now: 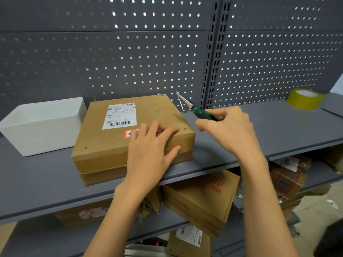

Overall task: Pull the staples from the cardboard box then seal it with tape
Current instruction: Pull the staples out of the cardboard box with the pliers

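Fingers of the left hand point(150, 145) lie straight, pressing the flat brown cardboard box point(118, 138) near the grey metal shelf's point(278, 130) front edge. The right hand point(228, 130), just beside the box, grips a green-handled tool point(203, 114). A yellowish tape roll point(305, 99) sits toward the shelf's right end; a white plastic bin point(40, 125) stands at its left.
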A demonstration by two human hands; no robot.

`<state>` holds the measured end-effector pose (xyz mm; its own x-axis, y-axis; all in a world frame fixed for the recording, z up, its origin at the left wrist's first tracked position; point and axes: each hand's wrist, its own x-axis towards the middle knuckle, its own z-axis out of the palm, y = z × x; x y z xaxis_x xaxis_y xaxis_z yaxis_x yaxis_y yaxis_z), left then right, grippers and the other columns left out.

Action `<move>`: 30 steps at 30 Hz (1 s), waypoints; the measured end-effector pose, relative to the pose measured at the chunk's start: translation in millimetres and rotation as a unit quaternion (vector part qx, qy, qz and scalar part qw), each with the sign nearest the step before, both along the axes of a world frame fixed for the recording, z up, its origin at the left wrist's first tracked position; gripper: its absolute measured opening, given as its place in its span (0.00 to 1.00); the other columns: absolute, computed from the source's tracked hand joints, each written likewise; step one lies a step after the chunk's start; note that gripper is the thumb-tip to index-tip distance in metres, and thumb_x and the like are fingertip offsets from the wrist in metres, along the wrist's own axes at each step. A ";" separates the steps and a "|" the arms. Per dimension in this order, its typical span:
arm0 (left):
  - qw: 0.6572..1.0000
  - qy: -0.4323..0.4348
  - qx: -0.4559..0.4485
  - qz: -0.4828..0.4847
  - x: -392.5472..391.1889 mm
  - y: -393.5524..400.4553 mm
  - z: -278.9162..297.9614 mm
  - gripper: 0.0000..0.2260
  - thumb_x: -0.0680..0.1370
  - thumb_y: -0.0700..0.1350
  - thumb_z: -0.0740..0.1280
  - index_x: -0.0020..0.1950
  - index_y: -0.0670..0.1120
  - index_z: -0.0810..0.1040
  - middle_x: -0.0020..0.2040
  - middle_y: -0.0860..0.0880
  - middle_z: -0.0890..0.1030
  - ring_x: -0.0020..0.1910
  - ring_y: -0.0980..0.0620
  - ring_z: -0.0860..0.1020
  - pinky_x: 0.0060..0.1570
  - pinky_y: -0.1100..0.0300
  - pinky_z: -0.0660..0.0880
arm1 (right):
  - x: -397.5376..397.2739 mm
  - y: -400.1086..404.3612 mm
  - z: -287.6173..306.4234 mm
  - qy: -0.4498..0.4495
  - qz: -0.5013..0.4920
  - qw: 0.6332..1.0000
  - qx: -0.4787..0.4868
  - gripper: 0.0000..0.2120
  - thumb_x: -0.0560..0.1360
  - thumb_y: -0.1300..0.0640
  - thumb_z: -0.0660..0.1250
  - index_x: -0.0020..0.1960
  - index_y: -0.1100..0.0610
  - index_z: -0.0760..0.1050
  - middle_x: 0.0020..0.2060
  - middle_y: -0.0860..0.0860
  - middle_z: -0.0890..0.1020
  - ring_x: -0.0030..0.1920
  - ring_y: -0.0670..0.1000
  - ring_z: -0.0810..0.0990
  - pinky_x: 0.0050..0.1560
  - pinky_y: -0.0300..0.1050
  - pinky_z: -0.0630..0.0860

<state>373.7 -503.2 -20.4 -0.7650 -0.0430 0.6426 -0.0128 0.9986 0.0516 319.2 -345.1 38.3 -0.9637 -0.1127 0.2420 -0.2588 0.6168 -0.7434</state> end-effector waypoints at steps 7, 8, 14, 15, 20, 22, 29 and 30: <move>1.000 -0.011 0.007 -0.003 1.7 1.1 1.7 0.16 0.71 0.56 0.69 0.57 0.53 0.78 0.46 0.49 0.77 0.44 0.46 0.73 0.41 0.55 0.58 | 2.4 -6.7 -1.2 -0.014 0.034 0.999 -0.007 0.16 0.55 0.43 0.64 0.41 0.43 0.81 0.29 0.46 0.77 0.37 0.49 0.74 0.36 0.44 0.70; 1.000 -0.014 0.011 -0.004 1.9 0.9 2.0 0.17 0.71 0.55 0.69 0.58 0.52 0.78 0.46 0.49 0.77 0.44 0.46 0.72 0.41 0.55 0.58 | 2.0 -7.2 -1.8 -0.015 0.035 0.999 -0.009 0.16 0.55 0.43 0.64 0.40 0.42 0.81 0.31 0.46 0.79 0.39 0.50 0.75 0.38 0.45 0.71; 0.998 -0.022 0.049 -0.030 4.4 -2.5 5.9 0.14 0.72 0.52 0.70 0.55 0.49 0.78 0.47 0.49 0.78 0.46 0.45 0.73 0.42 0.56 0.57 | 5.0 -10.3 0.1 0.005 0.046 0.999 -0.013 0.13 0.57 0.44 0.67 0.41 0.41 0.80 0.34 0.46 0.81 0.41 0.50 0.76 0.38 0.44 0.72; 0.998 -0.026 0.055 -0.035 5.0 -3.8 7.1 0.13 0.72 0.52 0.70 0.55 0.49 0.78 0.48 0.50 0.79 0.46 0.46 0.73 0.42 0.57 0.57 | 5.8 -11.5 0.6 0.010 0.049 0.999 -0.013 0.11 0.58 0.45 0.69 0.41 0.41 0.79 0.35 0.46 0.82 0.42 0.50 0.77 0.39 0.44 0.73; 0.992 -0.035 0.110 -0.059 13.3 -18.6 13.8 0.10 0.75 0.51 0.68 0.53 0.48 0.79 0.50 0.50 0.78 0.51 0.48 0.72 0.50 0.57 0.64 | 10.0 -23.5 2.8 0.018 0.071 0.997 -0.003 0.05 0.59 0.45 0.69 0.35 0.38 0.78 0.39 0.44 0.82 0.45 0.51 0.77 0.42 0.44 0.73; 0.992 -0.017 0.116 -0.040 21.3 -30.6 13.5 0.10 0.75 0.51 0.68 0.52 0.48 0.80 0.50 0.50 0.78 0.52 0.48 0.72 0.51 0.58 0.64 | 10.7 -32.0 2.8 0.023 0.086 0.996 0.001 0.10 0.59 0.45 0.69 0.40 0.39 0.80 0.38 0.44 0.81 0.45 0.51 0.77 0.41 0.44 0.72; 0.981 0.032 0.179 0.068 54.9 -89.7 7.4 0.09 0.75 0.54 0.67 0.48 0.50 0.81 0.49 0.49 0.78 0.52 0.47 0.72 0.51 0.56 0.64 | 16.2 -82.7 7.7 0.051 0.157 0.986 0.015 0.06 0.63 0.44 0.70 0.40 0.41 0.80 0.34 0.45 0.79 0.39 0.49 0.73 0.35 0.43 0.68; 0.976 0.034 0.202 0.076 58.6 -98.7 6.3 0.09 0.74 0.53 0.68 0.49 0.50 0.81 0.50 0.50 0.77 0.53 0.47 0.72 0.52 0.57 0.64 | 16.8 -91.9 8.5 0.056 0.168 0.984 0.022 0.06 0.63 0.44 0.69 0.40 0.40 0.80 0.32 0.46 0.79 0.36 0.48 0.73 0.33 0.42 0.68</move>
